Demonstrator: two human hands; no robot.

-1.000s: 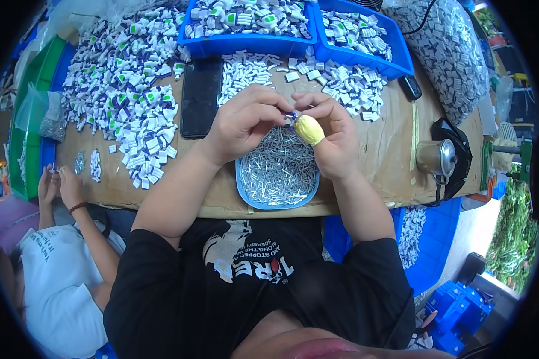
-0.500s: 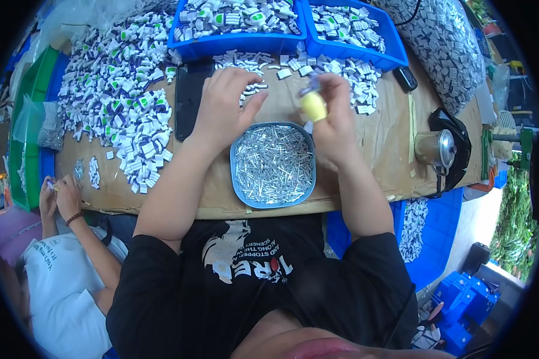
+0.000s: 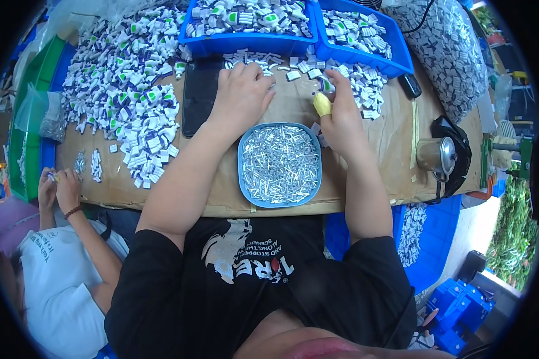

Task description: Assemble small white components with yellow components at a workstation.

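Note:
My left hand point(image 3: 242, 96) is above the table, past the far left of a blue tub point(image 3: 241, 173) full of small metal pins point(image 3: 279, 161). Its fingers are curled in with thumb and fingertips together, and whatever is between them is too small to make out. Yellow wrapping point(image 3: 322, 104) covers my right thumb. My right hand point(image 3: 344, 122), beyond the tub's right side, is closed on a small white and purple plastic piece point(image 3: 324, 84), partly hidden by the fingers. Loose white pieces point(image 3: 365, 90) lie just past it.
Two blue bins point(image 3: 251, 45) of white, purple and green parts stand at the back. A large heap point(image 3: 123, 90) of similar parts covers the left, beside a black tablet-like slab point(image 3: 200, 99). At right are a metal pot point(image 3: 434, 154) and a full clear bag point(image 3: 440, 60). Someone's hands point(image 3: 60, 188) work at far left.
The view has shifted slightly. My left fingers have drawn together from a more open curl. My right hand, blurred before, is now steadier, with the piece held upright at its fingertips.

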